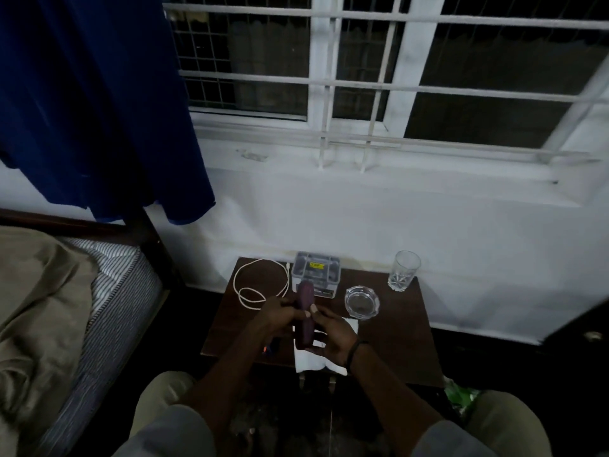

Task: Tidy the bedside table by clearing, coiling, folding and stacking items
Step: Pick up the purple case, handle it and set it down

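Grip: left hand (280,313) and right hand (333,331) both closed around purple case (304,316), held above tabletop (395,334) over white cloth (313,361), probably for closing or repositioning. Cable (260,285) lies loose, uncoiled.

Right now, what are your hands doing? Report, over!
Left hand and right hand: both grip the purple case. White cable loosely looped, not tidied. Ashtray and glass stand clear.
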A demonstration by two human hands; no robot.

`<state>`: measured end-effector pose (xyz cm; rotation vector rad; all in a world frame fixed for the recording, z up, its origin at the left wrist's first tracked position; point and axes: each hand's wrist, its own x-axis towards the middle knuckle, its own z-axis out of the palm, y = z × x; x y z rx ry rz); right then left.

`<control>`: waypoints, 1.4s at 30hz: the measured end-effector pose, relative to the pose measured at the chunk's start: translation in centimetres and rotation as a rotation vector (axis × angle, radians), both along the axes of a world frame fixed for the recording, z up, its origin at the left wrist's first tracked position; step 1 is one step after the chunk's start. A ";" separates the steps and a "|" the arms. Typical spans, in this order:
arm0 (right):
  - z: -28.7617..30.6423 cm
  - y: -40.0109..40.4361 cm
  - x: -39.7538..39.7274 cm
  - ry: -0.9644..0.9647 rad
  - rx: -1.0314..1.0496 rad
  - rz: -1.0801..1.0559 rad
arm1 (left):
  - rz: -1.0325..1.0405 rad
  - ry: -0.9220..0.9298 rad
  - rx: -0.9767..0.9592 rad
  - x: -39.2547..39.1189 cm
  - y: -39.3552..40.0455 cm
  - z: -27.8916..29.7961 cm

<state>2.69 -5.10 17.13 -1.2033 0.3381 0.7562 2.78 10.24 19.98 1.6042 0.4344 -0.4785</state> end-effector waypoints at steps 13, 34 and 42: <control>-0.1 -2.5 0.2 -0.015 -0.046 -0.009 | -0.040 -0.031 -0.243 -0.3 -1.6 -0.8; -0.2 -1.0 -0.3 -0.030 -0.050 -0.079 | 0.257 -0.088 -0.042 0.0 -1.1 -3.0; 0.4 -1.6 -0.5 -0.032 0.031 -0.078 | 0.295 0.059 -0.376 0.1 -1.0 -3.1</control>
